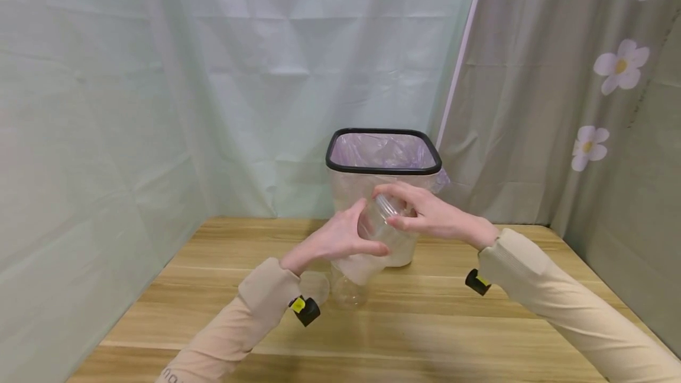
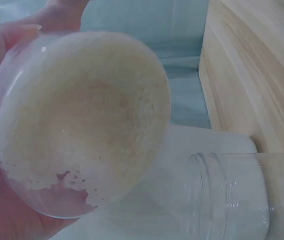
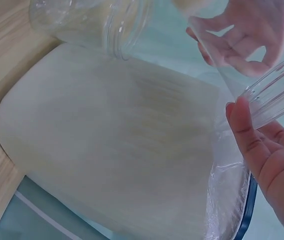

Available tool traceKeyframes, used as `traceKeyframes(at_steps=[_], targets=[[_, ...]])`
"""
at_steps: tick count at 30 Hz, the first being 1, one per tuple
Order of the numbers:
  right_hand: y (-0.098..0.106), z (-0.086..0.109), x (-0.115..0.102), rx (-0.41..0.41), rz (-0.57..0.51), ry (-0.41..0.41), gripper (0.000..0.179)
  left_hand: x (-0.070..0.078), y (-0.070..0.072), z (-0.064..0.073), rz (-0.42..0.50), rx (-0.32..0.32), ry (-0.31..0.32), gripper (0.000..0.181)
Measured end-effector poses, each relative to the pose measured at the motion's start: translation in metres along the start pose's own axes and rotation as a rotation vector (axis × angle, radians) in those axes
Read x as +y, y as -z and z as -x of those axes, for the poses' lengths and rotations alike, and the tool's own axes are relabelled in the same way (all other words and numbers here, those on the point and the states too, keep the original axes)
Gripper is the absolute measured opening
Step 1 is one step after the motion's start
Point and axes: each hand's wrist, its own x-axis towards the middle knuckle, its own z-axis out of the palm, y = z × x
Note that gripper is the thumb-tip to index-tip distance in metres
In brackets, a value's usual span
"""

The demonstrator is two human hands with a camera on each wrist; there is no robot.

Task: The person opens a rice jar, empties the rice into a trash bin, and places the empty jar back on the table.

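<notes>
A clear plastic jar (image 1: 372, 226) is tilted between both hands, above the table. My left hand (image 1: 340, 235) grips its side, thumb and fingers spread round the wall. Pale, rice-like grains (image 2: 97, 110) fill its base end, in the left wrist view. The right hand (image 1: 425, 211) pinches the ringed mouth end (image 3: 276, 92) between thumb and fingers; whether a lid sits on it I cannot tell. A second clear jar (image 1: 348, 293) with a threaded neck stands on the table below, beside a round clear lid (image 1: 315, 287).
Behind the hands stands a white bin (image 1: 346, 188) with a black rim (image 1: 383, 171) and a thin purplish liner (image 1: 383, 146). A wood-grain table (image 1: 255, 324) lies underneath. Pale curtains (image 1: 255, 75) hang at the back and sides.
</notes>
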Motion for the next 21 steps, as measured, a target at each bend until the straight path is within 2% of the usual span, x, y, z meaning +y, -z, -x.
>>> traceKeyframes(at_steps=[9,15,21], targets=[[-0.0018,0.0015,-0.0036,-0.021,0.006,0.035,0.049,-0.0079,0.0009,-0.0002,0.148,-0.115,-0.054,0.047],[-0.0020,0.0020,-0.0067,-0.016,0.077,0.077,0.046,-0.0098,0.0032,0.0016,0.201,-0.160,-0.086,0.045],[-0.0021,0.0057,-0.0098,-0.020,0.131,0.107,0.049,-0.0090,0.0058,0.0043,0.230,-0.205,-0.090,0.047]])
